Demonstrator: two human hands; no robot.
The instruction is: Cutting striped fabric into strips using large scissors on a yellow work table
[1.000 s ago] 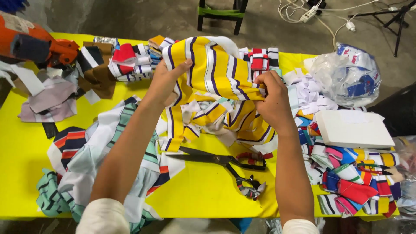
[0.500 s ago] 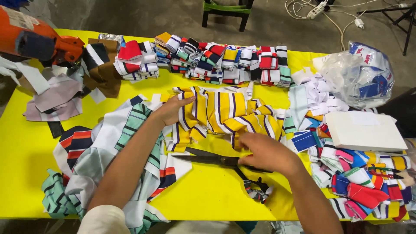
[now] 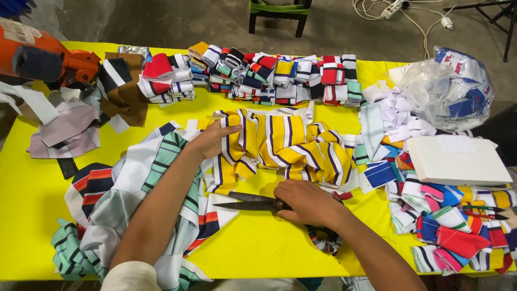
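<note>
A crumpled piece of yellow fabric with white and dark purple stripes (image 3: 293, 145) lies in the middle of the yellow table (image 3: 258, 242). My left hand (image 3: 212, 139) rests flat on its left part, fingers spread. In front of the fabric lie large dark scissors (image 3: 245, 202), blades pointing left. My right hand (image 3: 307, 202) lies over their handle end and covers it; whether the fingers are in the handles I cannot tell.
Folded striped fabric strips (image 3: 280, 75) are lined up along the far edge. A white box (image 3: 458, 161) sits on mixed coloured scraps (image 3: 458, 226) at right, behind it a plastic bag (image 3: 452, 89). Striped cloths (image 3: 129, 205) lie at left, an orange machine (image 3: 43, 56) far left.
Both hands held the yellow striped fabric up, then laid it down on the table. My right hand moved down onto the scissors; my left hand stayed on the fabric.
</note>
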